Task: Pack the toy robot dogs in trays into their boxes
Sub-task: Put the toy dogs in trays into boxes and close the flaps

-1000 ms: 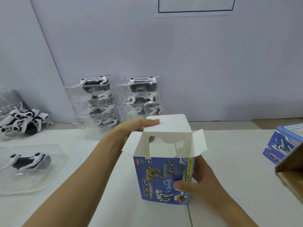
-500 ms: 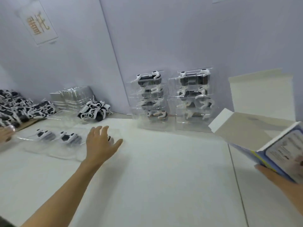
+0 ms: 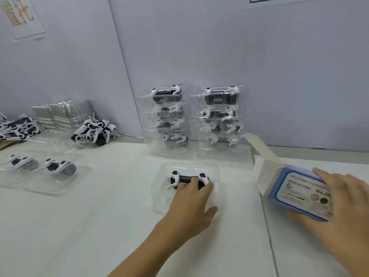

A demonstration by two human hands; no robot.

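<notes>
While left hand [image 3: 191, 198] grips the tray [image 3: 185, 186] w/ toy dog [image 3: 188, 179], just left of the box [image 3: 295, 194] held on its side by right hand [image 3: 343, 204], next: slide tray into box's open end.

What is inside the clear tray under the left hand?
The clear tray holds one black-and-white toy dog. The left hand covers the dog's near side and the tray's near part.
</notes>
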